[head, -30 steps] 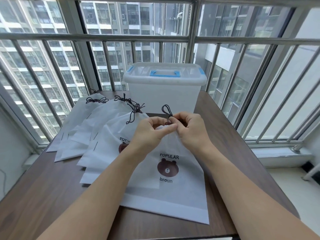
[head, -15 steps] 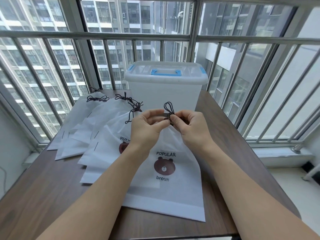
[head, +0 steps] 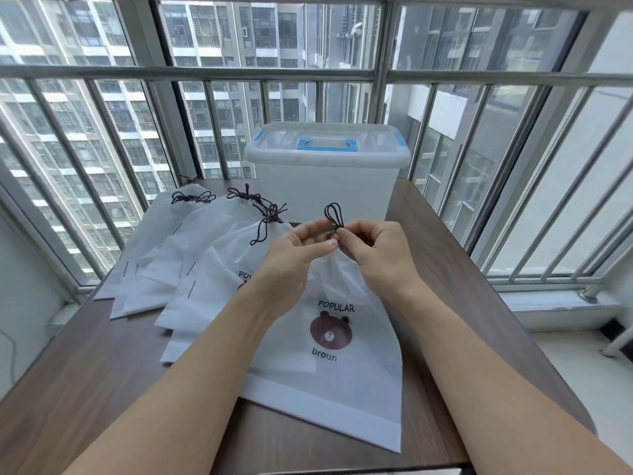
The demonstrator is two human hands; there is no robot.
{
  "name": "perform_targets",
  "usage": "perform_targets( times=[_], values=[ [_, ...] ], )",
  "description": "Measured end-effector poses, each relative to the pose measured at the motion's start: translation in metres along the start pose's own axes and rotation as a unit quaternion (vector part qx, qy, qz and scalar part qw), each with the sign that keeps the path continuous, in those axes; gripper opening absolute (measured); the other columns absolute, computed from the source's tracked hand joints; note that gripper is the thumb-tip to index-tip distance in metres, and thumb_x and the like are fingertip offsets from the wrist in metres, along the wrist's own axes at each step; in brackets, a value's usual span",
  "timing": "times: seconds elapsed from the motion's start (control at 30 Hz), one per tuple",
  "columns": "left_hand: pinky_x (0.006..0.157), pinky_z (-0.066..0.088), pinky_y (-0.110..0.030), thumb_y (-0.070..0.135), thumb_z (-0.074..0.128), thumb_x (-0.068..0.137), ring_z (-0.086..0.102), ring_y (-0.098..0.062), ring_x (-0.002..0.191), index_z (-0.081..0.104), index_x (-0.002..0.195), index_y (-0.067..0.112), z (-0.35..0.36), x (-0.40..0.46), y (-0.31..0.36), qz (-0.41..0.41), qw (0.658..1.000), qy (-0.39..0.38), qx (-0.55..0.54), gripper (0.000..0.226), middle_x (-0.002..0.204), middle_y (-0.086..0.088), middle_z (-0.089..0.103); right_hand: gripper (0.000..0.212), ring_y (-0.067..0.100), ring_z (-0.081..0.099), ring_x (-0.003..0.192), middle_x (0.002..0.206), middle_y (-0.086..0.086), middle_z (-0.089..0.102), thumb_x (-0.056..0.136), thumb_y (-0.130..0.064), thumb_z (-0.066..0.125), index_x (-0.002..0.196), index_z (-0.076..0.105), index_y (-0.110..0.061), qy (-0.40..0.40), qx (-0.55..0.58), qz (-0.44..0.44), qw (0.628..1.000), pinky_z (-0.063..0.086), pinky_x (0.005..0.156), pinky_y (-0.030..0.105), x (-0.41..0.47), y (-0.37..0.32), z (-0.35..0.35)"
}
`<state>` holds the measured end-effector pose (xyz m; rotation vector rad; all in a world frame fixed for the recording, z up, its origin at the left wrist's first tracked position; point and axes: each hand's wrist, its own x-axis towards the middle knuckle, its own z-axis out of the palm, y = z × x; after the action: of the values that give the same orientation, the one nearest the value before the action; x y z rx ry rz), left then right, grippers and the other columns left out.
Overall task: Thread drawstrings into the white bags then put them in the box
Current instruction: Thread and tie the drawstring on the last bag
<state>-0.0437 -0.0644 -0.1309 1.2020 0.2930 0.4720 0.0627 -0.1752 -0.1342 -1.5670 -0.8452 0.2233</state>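
A white bag [head: 329, 368] printed with a brown bear and "POPULAR broun" lies before me, its gathered top lifted off the table. My left hand [head: 294, 255] and my right hand [head: 373, 252] both pinch the bag's neck, where a dark drawstring [head: 334, 216] loops upward between them. Behind the hands stands the translucent white box [head: 325, 193] with its lid and blue handle [head: 325, 145] shut.
Several more white bags [head: 191, 255] with dark drawstrings fan out on the left half of the brown wooden table [head: 85, 389]. Metal window bars [head: 191, 73] run close behind and to the right. The table's right edge drops to a ledge.
Both hands have risen a little with the bag's neck, gathering it tighter, and the drawstring loop now stands higher above my fingers.
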Motion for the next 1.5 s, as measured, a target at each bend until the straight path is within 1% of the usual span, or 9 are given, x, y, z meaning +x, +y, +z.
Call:
perform_targets(
  times=[0.27, 0.4, 0.57, 0.8, 1.03, 1.17, 1.33, 1.4, 1.5],
  values=[
    [0.081, 0.059, -0.026, 0.011, 0.083, 0.080, 0.075, -0.017, 0.084, 0.074, 0.097, 0.014, 0.009, -0.005, -0.002, 0.163, 0.956, 0.130, 0.207, 0.019, 0.086, -0.003, 0.077, 0.013, 0.016, 0.072, 0.078, 0.079, 0.001, 0.076, 0.095, -0.017, 0.068, 0.086, 0.077, -0.014, -0.006, -0.013, -0.001, 1.000, 0.057, 0.076, 0.031, -0.001, -0.001, -0.001],
    [0.078, 0.058, -0.023, 0.009, 0.078, 0.084, 0.075, -0.010, 0.079, 0.079, 0.093, 0.012, 0.009, -0.007, -0.002, 0.211, 0.934, 0.135, 0.253, 0.010, 0.083, 0.003, 0.078, 0.013, 0.027, 0.073, 0.084, 0.080, 0.004, 0.076, 0.095, -0.018, 0.067, 0.087, 0.077, -0.015, -0.009, -0.009, -0.001, 1.000, 0.059, 0.083, 0.044, -0.002, -0.003, -0.001],
    [0.077, 0.058, -0.021, 0.007, 0.073, 0.087, 0.072, -0.004, 0.076, 0.077, 0.093, 0.010, 0.005, -0.002, -0.006, 0.271, 0.880, 0.146, 0.362, 0.007, 0.082, 0.005, 0.076, 0.012, 0.022, 0.074, 0.083, 0.081, 0.002, 0.077, 0.095, -0.016, 0.067, 0.088, 0.077, -0.013, -0.003, -0.026, -0.001, 1.000, 0.060, 0.084, 0.041, -0.001, -0.002, -0.001],
    [0.069, 0.051, -0.015, 0.000, 0.071, 0.088, 0.074, -0.011, 0.079, 0.071, 0.106, 0.006, -0.004, 0.000, 0.002, 0.060, 0.987, 0.069, 0.131, 0.019, 0.086, -0.008, 0.078, 0.013, 0.002, 0.065, 0.065, 0.073, -0.004, 0.073, 0.094, -0.014, 0.067, 0.084, 0.075, -0.011, 0.006, -0.097, -0.024, 0.995, 0.048, 0.064, 0.013, -0.001, -0.001, -0.002],
    [0.081, 0.058, -0.024, -0.004, 0.065, 0.088, 0.075, -0.011, 0.082, 0.077, 0.095, 0.011, 0.002, -0.004, 0.001, 0.171, 0.937, 0.117, 0.283, 0.020, 0.085, 0.001, 0.078, 0.013, -0.001, 0.057, 0.059, 0.071, -0.002, 0.072, 0.094, -0.015, 0.068, 0.083, 0.075, -0.012, 0.005, -0.119, -0.028, 0.992, 0.044, 0.059, 0.012, -0.002, -0.003, -0.003],
    [0.082, 0.059, -0.030, -0.005, 0.065, 0.088, 0.074, -0.021, 0.082, 0.073, 0.096, 0.007, -0.001, -0.001, 0.007, 0.059, 0.978, 0.163, 0.116, 0.016, 0.088, -0.014, 0.077, 0.014, -0.001, 0.055, 0.058, 0.069, -0.004, 0.070, 0.095, -0.016, 0.067, 0.085, 0.076, -0.012, -0.002, -0.091, -0.005, 0.996, 0.043, 0.060, 0.012, -0.001, -0.004, -0.003],
    [0.066, 0.054, -0.022, -0.014, 0.037, 0.090, 0.059, -0.014, 0.066, 0.063, 0.118, -0.004, 0.000, 0.003, 0.013, -0.071, 0.993, 0.083, -0.053, 0.040, 0.071, -0.006, 0.064, 0.015, -0.001, 0.052, 0.055, 0.065, -0.007, 0.066, 0.095, -0.015, 0.067, 0.083, 0.075, -0.011, -0.002, -0.125, -0.020, 0.992, 0.040, 0.057, 0.009, -0.002, -0.004, -0.001],
    [0.064, 0.048, -0.022, -0.012, 0.031, 0.089, 0.053, -0.013, 0.061, 0.065, 0.113, -0.001, 0.002, 0.005, 0.013, -0.065, 0.993, 0.096, -0.024, 0.043, 0.061, 0.000, 0.056, 0.016, 0.000, 0.050, 0.055, 0.064, -0.006, 0.065, 0.095, -0.016, 0.067, 0.082, 0.075, -0.012, -0.003, -0.120, -0.015, 0.993, 0.040, 0.056, 0.011, -0.001, -0.004, -0.002],
    [0.064, 0.047, -0.018, -0.003, 0.037, 0.094, 0.056, -0.005, 0.061, 0.067, 0.095, 0.013, 0.003, 0.000, 0.011, 0.057, 0.970, 0.153, 0.182, 0.034, 0.065, 0.005, 0.062, 0.017, 0.002, 0.051, 0.056, 0.063, -0.009, 0.064, 0.096, -0.016, 0.065, 0.082, 0.074, -0.012, -0.016, -0.065, 0.012, 0.998, 0.040, 0.057, 0.015, -0.001, -0.005, -0.004]
  ],
)
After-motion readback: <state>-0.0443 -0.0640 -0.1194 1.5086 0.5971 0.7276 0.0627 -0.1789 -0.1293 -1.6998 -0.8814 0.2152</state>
